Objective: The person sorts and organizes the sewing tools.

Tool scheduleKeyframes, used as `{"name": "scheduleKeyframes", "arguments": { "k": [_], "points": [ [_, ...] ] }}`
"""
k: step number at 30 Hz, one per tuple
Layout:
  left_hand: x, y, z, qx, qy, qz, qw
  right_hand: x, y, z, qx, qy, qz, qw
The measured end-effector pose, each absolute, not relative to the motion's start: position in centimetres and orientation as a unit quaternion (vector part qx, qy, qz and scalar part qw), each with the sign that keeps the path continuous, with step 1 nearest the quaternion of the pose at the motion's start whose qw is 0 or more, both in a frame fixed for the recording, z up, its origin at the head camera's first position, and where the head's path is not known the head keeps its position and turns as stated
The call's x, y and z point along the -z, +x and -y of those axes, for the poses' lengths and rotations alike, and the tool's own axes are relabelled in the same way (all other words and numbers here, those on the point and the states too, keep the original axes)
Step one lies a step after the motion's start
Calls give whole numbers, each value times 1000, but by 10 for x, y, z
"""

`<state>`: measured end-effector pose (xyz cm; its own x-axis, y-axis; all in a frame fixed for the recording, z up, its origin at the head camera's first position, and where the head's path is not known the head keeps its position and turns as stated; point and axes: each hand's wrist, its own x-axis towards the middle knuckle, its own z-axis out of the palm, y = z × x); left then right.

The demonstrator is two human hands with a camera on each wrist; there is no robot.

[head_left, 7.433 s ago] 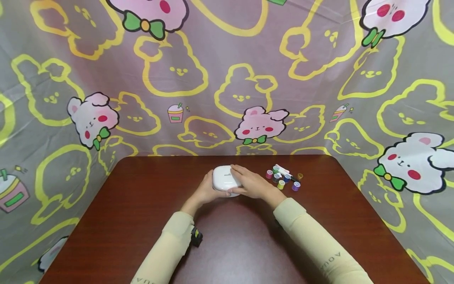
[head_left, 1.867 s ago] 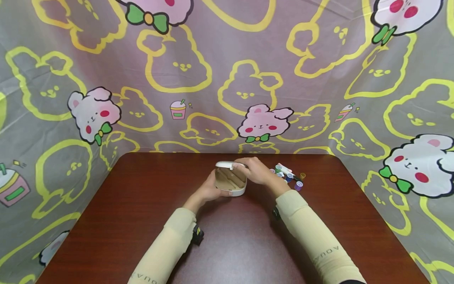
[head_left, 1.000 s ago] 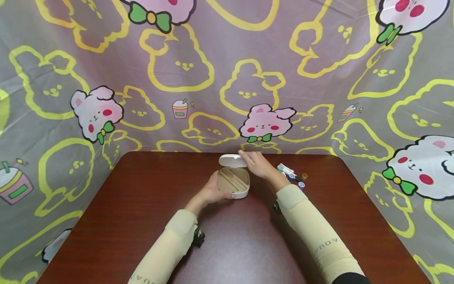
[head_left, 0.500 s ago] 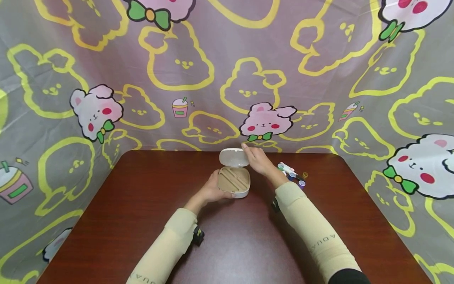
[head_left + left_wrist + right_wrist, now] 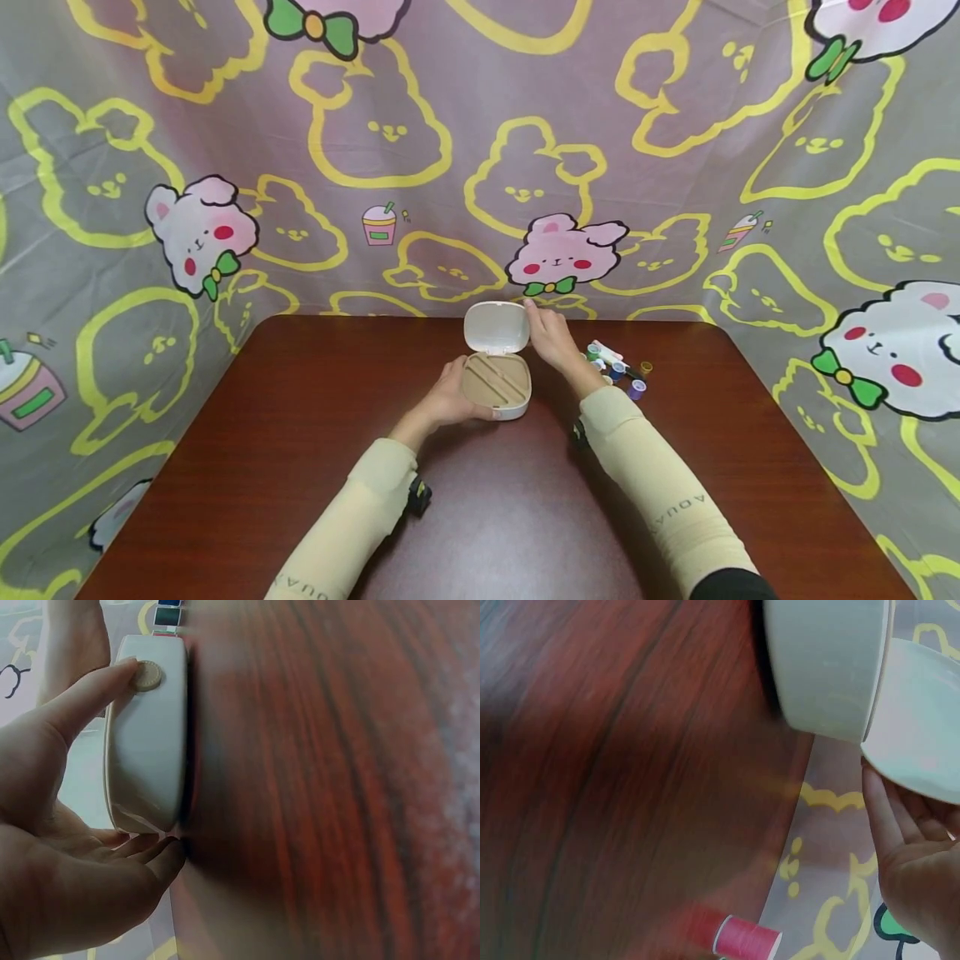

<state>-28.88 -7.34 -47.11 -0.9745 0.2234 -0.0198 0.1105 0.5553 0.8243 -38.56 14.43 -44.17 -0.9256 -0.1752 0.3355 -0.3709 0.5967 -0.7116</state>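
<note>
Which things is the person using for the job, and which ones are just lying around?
In use now:
box, open and held
lid, raised

Just lying about, it seems, as nobody is touching them:
thread spools
white thing by them, too small to name

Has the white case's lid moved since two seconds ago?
Yes, upward: in the head view, the lid now rises past the far edge of the table.
</note>
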Motion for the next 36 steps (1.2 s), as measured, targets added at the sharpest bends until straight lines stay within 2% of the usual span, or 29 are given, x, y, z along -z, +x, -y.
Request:
{"name": "scheduleKeyframes", "arguments": {
  "k": [5,11,24,36],
  "points": [
    [470,-288,72,-439,107,-890,58,439,-386,-140,-426,125,888,120],
    [473,-290,74,-431,117,-892,66,440,-385,-141,-440,109,886,98],
    [472,-295,82,-443,156,-879,83,444,-375,-154,-433,135,889,60],
    [473,-298,84,-450,168,-873,83,436,-359,-158,-354,164,913,119]
  ]
}}
